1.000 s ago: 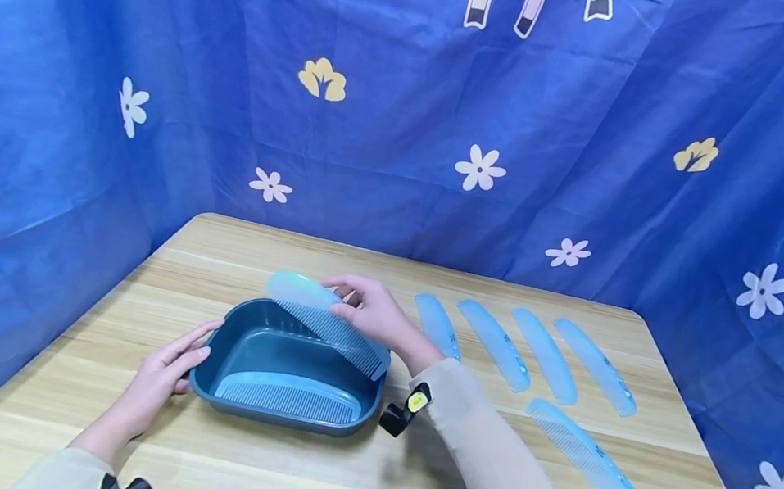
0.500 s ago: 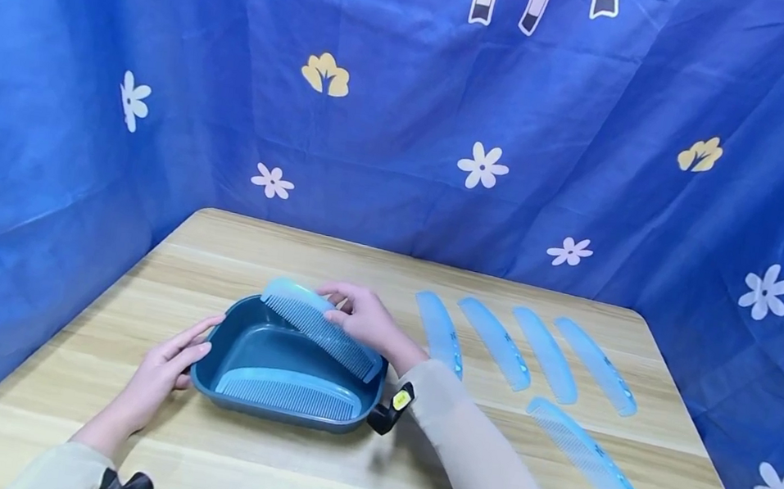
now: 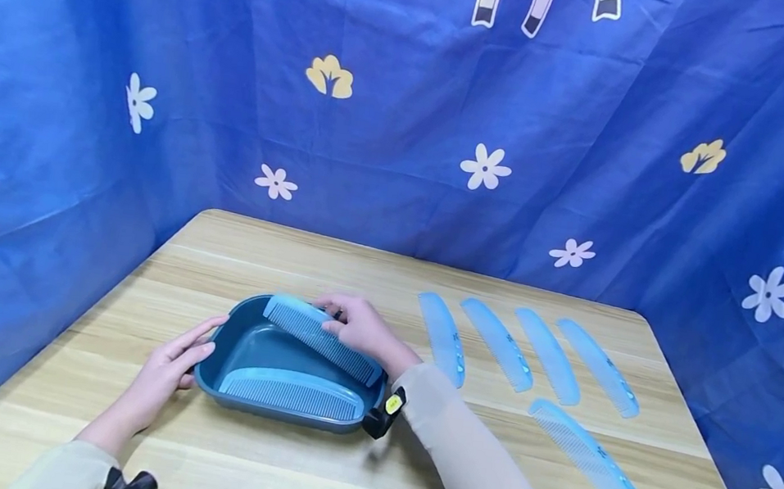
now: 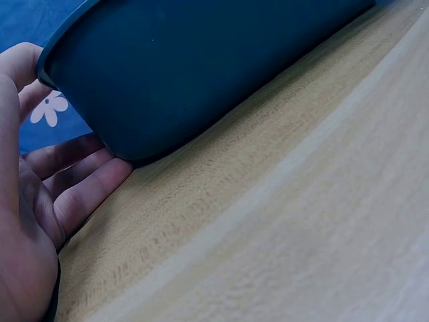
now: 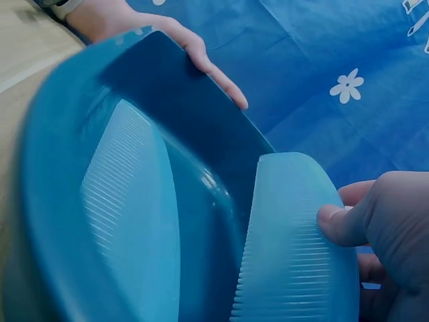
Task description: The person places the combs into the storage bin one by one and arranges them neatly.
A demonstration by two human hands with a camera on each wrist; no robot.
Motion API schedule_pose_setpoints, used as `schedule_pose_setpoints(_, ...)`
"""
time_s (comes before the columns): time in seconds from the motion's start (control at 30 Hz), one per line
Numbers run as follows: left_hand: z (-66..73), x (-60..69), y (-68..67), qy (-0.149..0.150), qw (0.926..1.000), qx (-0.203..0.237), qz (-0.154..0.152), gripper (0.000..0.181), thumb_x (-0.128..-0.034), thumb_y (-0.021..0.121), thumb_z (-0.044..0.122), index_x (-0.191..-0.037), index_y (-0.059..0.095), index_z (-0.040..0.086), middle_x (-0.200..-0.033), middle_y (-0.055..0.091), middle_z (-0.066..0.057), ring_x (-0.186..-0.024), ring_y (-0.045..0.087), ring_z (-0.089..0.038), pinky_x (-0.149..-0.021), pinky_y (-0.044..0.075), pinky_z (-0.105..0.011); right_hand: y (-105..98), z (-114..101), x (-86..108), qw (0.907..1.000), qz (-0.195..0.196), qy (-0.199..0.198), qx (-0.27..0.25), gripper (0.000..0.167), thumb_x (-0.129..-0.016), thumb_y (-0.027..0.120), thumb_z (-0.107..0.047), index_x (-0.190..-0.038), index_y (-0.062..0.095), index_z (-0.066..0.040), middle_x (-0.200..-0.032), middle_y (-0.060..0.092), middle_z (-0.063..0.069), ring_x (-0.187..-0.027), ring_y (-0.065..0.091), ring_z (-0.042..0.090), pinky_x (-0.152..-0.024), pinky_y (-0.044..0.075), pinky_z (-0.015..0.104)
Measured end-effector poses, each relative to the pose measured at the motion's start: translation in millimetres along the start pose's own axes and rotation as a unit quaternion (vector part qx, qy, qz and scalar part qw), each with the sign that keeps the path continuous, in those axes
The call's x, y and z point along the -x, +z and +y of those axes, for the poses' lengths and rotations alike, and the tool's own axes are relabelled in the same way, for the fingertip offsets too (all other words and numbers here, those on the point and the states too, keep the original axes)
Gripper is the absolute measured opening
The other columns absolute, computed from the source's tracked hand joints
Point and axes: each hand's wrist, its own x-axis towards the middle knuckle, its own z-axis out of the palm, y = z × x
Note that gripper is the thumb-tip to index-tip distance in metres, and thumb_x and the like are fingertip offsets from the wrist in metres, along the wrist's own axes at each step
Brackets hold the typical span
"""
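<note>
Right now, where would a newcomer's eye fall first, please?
The teal basin left of centre likely comes first, with one comb inside and the right hand pinching another comb at its far side. Then come five combs on the right of the table.

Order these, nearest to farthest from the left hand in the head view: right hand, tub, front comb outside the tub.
1. Tub: against the left hand.
2. Right hand: at the tub's far rim.
3. Front comb: right of the tub.
</note>
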Motion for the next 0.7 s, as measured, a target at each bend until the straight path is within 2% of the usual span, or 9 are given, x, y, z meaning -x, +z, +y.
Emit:
schedule_pose_setpoints(0.23,1.5,0.7,-0.3,0.001,1.0000,0.003,0.002,0.047,-0.0990,0.044,0.035,-0.144,0.037,0.024,-0.137,0.038,0.015,-0.098,0.049,-0.001,-0.062,0.050,-0.026,4.5,-1.6,0.3,0.9969,-0.023,-0.023,0.072,0.032,-0.090,0.061,-0.008,-0.121,0.061,-0.017,-0.108,0.060,0.003,-0.090,0.057,0.013,-0.073,0.048,0.024)
schedule_pose_setpoints(0.43,-0.1,0.8,-0.3,0.000,1.0000,0.003,0.001,0.047,-0.0989,0.044,0.035,-0.144,0.036,0.024,-0.138,0.038,0.012,-0.099,0.050,0.001,-0.065,0.051,-0.027,9.7,0.5,0.2,0.9921,-0.044,-0.028,0.114,0.032,-0.091,0.060,-0.009,-0.121,0.061,-0.020,-0.109,0.061,-0.001,-0.096,0.057,0.010,-0.077,0.047,0.023)
schedule_pose_setpoints(0.57,0.0,0.6,-0.5,0.001,1.0000,0.008,0.001,0.047,-0.0989,0.044,0.035,-0.144,0.036,0.024,-0.139,0.038,0.012,-0.100,0.050,0.001,-0.065,0.051,-0.026,10.8,0.9,1.1,0.9907,-0.057,-0.027,0.121,0.033,-0.091,0.058,-0.006,-0.122,0.060,-0.017,-0.109,0.061,-0.001,-0.098,0.057,0.010,-0.078,0.047,0.023)
schedule_pose_setpoints(0.7,0.3,1.1,-1.1,0.005,0.9998,0.019,0.000,0.047,-0.0992,0.044,0.033,-0.144,0.036,0.023,-0.137,0.038,0.017,-0.100,0.051,0.002,-0.065,0.052,-0.026,8.2,0.2,3.4,0.9898,-0.065,-0.017,0.125,0.033,-0.093,0.055,-0.006,-0.125,0.058,-0.015,-0.108,0.062,0.000,-0.097,0.057,0.010,-0.076,0.047,0.023)
